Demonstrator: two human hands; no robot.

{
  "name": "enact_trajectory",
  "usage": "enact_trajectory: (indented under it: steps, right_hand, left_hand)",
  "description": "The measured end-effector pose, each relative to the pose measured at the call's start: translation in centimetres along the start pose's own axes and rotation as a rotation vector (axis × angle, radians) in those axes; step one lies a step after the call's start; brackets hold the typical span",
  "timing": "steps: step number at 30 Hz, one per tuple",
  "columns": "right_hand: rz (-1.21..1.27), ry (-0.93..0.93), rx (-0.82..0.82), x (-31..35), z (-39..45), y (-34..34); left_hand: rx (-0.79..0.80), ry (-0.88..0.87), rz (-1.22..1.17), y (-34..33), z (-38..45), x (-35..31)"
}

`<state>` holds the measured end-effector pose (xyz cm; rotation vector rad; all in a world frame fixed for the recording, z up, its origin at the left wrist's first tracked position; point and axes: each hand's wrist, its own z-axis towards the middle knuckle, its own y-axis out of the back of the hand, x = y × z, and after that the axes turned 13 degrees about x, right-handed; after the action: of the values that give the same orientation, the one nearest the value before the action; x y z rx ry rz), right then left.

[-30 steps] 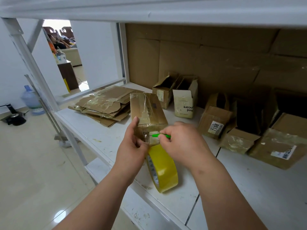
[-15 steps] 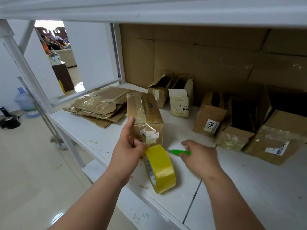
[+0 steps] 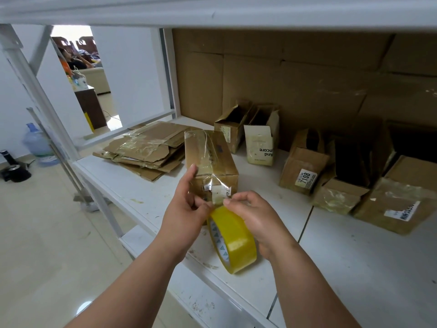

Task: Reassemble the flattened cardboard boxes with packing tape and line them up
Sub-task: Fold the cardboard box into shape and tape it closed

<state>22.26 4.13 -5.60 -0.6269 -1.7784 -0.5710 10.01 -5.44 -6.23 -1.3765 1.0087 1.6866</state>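
Observation:
A taped-up brown cardboard box (image 3: 212, 159) stands on the white shelf (image 3: 354, 268), its near end facing me. My left hand (image 3: 186, 216) grips that near end, forefinger up along the left side and thumb on the front face. My right hand (image 3: 255, 216) pinches the strip of tape at the box's lower front edge, just above the yellow packing tape roll (image 3: 236, 245), which stands on edge at the shelf's front. A pile of flattened boxes (image 3: 146, 150) lies to the left behind the box.
Several assembled boxes stand along the back right, among them a cream one (image 3: 260, 143), one labelled 7108 (image 3: 302, 171) and a large one (image 3: 402, 202). The upper shelf (image 3: 212, 10) hangs close overhead. Cardboard sheets line the back wall. A water jug (image 3: 35, 143) stands on the floor.
My right hand reached out to the right with a green cutter, then came back without it and took the tape at the box's near end. The cutter is out of sight now.

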Motion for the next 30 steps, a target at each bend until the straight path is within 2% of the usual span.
enact_trajectory:
  steps: [12, 18, 24, 27, 30]
  right_hand:
    - [0.162, -0.095, 0.178, 1.6, 1.0, -0.1]
    - [0.192, -0.049, 0.198, 0.8, 0.3, 0.0]
    - [0.204, -0.048, 0.129, 0.6, -0.1, 0.1]
    - [0.227, -0.045, 0.080, 0.8, -0.2, 0.1]
    - [0.241, -0.032, 0.020, 0.8, -0.6, 0.9]
  left_hand:
    - [0.033, -0.075, 0.056, 0.5, -0.3, 0.2]
    - [0.036, -0.034, 0.138, 0.8, -0.2, 0.3]
    - [0.061, 0.051, 0.363, 1.4, -0.6, -0.7]
    - [-0.057, 0.039, 0.633, 1.9, -0.6, -2.1]
    - [-0.249, -0.035, 0.748, 2.6, 0.2, -4.0]
